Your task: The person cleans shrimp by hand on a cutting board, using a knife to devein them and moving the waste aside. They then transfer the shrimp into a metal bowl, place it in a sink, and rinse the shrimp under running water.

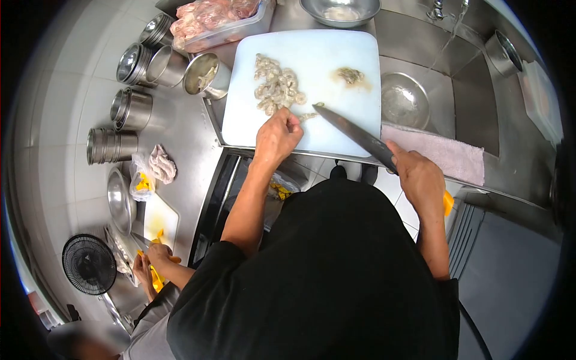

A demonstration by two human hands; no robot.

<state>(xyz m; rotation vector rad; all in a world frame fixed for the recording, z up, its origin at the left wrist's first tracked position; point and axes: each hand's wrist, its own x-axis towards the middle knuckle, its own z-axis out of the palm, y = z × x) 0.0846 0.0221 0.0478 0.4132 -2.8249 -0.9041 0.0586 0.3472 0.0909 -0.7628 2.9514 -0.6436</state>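
On the white cutting board [336, 54] lies a pile of peeled shrimp [277, 85], left of the middle. My left hand [279, 137] is at the board's front edge, its fingers pinched at one end of a single shrimp [307, 116]. My right hand [420, 180] is closed round the handle of a large knife [354, 133]. The blade points up and left, its tip resting near that shrimp, beside a small greenish scrap. A little heap of dark scraps [350, 76] sits on the board's right side.
Metal cup with shrimp [219, 78], tub of wrapped meat [240, 30] and metal bowl [360, 17] border the board. A sink [447, 99] with running water and a pink towel [441, 155] lie right. Lower left, a co-worker's hands [157, 257] cut something yellow.
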